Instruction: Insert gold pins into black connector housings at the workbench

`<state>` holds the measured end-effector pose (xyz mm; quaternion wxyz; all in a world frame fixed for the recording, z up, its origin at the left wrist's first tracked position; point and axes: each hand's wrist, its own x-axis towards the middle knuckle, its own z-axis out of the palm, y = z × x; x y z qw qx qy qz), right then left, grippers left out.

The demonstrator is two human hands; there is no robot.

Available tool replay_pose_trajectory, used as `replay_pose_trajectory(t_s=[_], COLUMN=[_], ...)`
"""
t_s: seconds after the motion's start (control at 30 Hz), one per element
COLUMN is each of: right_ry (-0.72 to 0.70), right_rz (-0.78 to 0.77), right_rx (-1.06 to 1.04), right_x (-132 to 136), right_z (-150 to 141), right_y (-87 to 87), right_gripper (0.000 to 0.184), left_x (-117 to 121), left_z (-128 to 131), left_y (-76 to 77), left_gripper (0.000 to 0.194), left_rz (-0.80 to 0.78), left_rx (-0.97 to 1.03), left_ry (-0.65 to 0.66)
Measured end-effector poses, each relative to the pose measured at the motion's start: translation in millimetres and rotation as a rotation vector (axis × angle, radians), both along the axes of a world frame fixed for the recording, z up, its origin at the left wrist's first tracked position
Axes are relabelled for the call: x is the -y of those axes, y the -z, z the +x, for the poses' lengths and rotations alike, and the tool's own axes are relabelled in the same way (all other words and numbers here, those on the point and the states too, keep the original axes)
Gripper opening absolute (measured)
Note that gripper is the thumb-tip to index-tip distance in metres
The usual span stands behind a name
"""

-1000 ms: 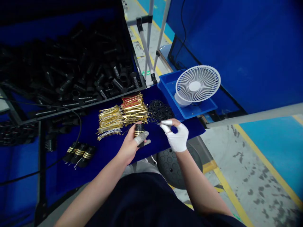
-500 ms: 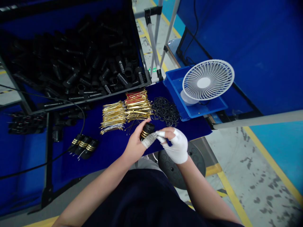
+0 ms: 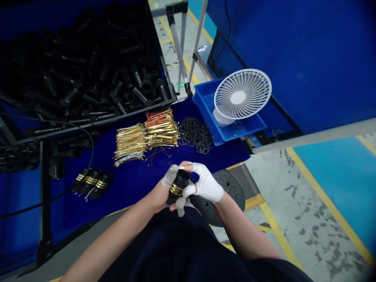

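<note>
My left hand (image 3: pixel 161 192), with grey finger covers, is closed around a black cylindrical part (image 3: pixel 181 179) with gold rings about its side. The part is tilted, its round upper end facing up. My right hand (image 3: pixel 207 185), in a white glove with some fingertips bare, curls its thumb and forefinger against the part's right side and rim. Part of the cylinder is hidden behind the fingers. Beyond the hands lie gold, white and red wire pieces (image 3: pixel 131 143) and a pile of black rings (image 3: pixel 196 134). Several similar gold-ringed black cylinders (image 3: pixel 91 183) lie to the left.
A large bin (image 3: pixel 172 94) full of black tubular parts stands at the back left. At the back right a white fan (image 3: pixel 242 94) sits in a blue tray (image 3: pixel 227 135). A black cable (image 3: pixel 55 199) crosses the left side. A round stool (image 3: pixel 232 192) is below the table edge.
Both hands have come down toward my body with the black cylinder. The left thumb is now up at its rim, and the right fingers have spread around its side. The view has shifted slightly.
</note>
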<state>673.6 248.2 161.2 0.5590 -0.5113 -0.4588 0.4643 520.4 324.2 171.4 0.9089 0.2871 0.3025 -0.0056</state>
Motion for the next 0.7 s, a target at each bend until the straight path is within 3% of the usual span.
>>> replay_pose_trajectory(t_s=[0.03,0.1,0.2,0.3,0.47,0.6,0.7], right_ry=[0.012,0.107,0.350,0.420,0.516,0.542,0.641], right_rz=[0.000,-0.037,-0.267,-0.476,-0.314,-0.284,-0.105], right_rx=[0.040,0.252,0.795,1.135,1.099,1.079,1.013], right_x=[1.6,5.2,10.6,14.5,9.3,-1.0,-3.8], right_z=[3.1,14.4,43.5,72.7,88.0,91.4,89.3], right_y=[2.7,11.7,34.7,60.0,76.9,68.8,55.0], right_gripper=[0.043,0.028,0.024,0.023,0.017,0.017,0.020], left_x=[0.2,-1.5,-6.0,-8.7,-8.8,-8.8,-8.4], left_z=[1.7,7.1,16.6,23.0,29.7,34.8,36.5], left_y=[1.6,1.1,-3.8,-4.7,7.0,15.5,16.9], left_gripper=[0.078,0.081,0.074,0.057,0.033,0.026,0.028], left_rz=[-0.144,-0.285,-0.299,-0.305,-0.247,-0.144,-0.051], left_rx=[0.004,-0.013,-0.041,-0.024,-0.071,-0.118,-0.116], left_ry=[0.025,-0.032,-0.246,-0.313,-0.343,-0.372,-0.382])
